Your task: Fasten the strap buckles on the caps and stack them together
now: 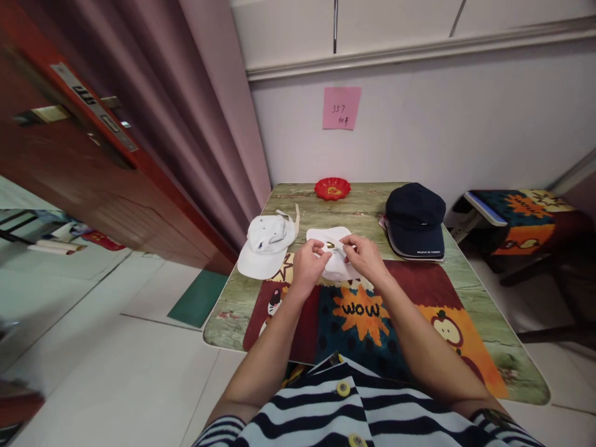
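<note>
A white cap point(336, 268) lies on the table mat in front of me, its back strap with a small brass-coloured buckle point(330, 245) between my hands. My left hand point(309, 264) pinches the strap's left side. On the right side, my right hand point(364, 253) pinches the strap's other part near the buckle. To the left rests a light cap point(266, 245) with a small dark logo, its strap sticking up loose. Dark navy caps point(415, 217) sit stacked at the table's right, with a lighter brim edge showing beneath.
A red scalloped dish point(332, 189) stands at the back of the wood-patterned table point(233, 310). A colourful mat point(363, 310) covers the near part. Beyond is a wall with a pink note point(341, 108). A door point(107, 167) and curtain are at left, another small table at right.
</note>
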The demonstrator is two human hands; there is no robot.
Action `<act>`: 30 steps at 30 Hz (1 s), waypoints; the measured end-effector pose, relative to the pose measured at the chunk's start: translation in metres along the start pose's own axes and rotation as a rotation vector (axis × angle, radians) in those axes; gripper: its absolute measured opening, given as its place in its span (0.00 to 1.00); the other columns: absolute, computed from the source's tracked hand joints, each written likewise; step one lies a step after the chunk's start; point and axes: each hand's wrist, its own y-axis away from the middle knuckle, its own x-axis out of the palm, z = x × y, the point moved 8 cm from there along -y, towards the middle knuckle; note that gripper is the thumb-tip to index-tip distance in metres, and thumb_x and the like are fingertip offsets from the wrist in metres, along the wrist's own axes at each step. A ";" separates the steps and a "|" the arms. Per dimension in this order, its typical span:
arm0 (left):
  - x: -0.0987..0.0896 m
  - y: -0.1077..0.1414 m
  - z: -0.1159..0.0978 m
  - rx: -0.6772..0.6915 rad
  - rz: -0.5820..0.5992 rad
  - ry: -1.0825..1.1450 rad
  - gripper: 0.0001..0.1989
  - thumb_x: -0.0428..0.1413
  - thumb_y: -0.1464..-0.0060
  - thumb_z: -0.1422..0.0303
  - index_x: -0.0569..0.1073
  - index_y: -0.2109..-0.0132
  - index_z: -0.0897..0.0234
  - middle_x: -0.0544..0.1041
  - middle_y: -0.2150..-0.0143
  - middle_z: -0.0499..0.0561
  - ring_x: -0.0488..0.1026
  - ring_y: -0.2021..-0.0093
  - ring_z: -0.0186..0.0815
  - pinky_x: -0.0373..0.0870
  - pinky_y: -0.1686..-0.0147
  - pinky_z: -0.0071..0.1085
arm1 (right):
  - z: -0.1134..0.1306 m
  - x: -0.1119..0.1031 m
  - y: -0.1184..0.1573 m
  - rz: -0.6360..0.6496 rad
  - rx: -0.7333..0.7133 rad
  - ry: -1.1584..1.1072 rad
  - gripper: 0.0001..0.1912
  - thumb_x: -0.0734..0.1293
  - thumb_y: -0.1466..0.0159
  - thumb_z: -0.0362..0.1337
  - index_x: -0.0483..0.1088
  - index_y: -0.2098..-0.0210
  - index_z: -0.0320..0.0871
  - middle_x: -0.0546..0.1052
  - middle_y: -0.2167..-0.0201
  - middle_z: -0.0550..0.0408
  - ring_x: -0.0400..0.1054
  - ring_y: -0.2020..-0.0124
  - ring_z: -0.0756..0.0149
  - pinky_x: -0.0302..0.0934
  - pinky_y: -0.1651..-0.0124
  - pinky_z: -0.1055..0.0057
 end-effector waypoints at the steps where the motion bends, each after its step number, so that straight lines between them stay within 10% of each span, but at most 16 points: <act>1: 0.001 0.001 0.000 -0.010 0.007 -0.012 0.11 0.65 0.57 0.70 0.76 0.63 0.61 0.77 0.71 0.48 0.72 0.70 0.37 0.64 0.66 0.30 | -0.002 0.003 -0.001 0.015 0.018 -0.020 0.13 0.61 0.38 0.35 0.76 0.61 0.45 0.78 0.80 0.58 0.75 0.71 0.61 0.60 0.63 0.69; 14: 0.003 -0.004 0.006 -0.074 0.011 -0.109 0.06 0.63 0.53 0.68 0.78 0.65 0.62 0.76 0.74 0.48 0.69 0.74 0.35 0.61 0.69 0.31 | -0.022 0.042 -0.020 0.013 0.181 -0.556 0.15 0.69 0.47 0.48 0.65 0.70 0.45 0.69 0.83 0.65 0.65 0.84 0.71 0.53 0.78 0.75; 24: 0.010 0.002 0.024 -0.281 0.045 0.431 0.16 0.68 0.60 0.61 0.72 0.67 0.64 0.72 0.78 0.44 0.69 0.80 0.30 0.62 0.78 0.26 | 0.003 0.035 -0.004 0.005 0.083 -0.634 0.17 0.72 0.48 0.49 0.67 0.69 0.44 0.70 0.80 0.64 0.65 0.83 0.72 0.56 0.78 0.75; 30: 0.002 0.009 0.001 -0.216 0.062 0.606 0.18 0.71 0.63 0.64 0.71 0.70 0.65 0.72 0.78 0.44 0.69 0.77 0.27 0.66 0.73 0.26 | 0.019 0.025 0.009 -0.009 0.055 -0.664 0.16 0.72 0.46 0.49 0.67 0.68 0.44 0.71 0.78 0.63 0.67 0.81 0.72 0.58 0.76 0.75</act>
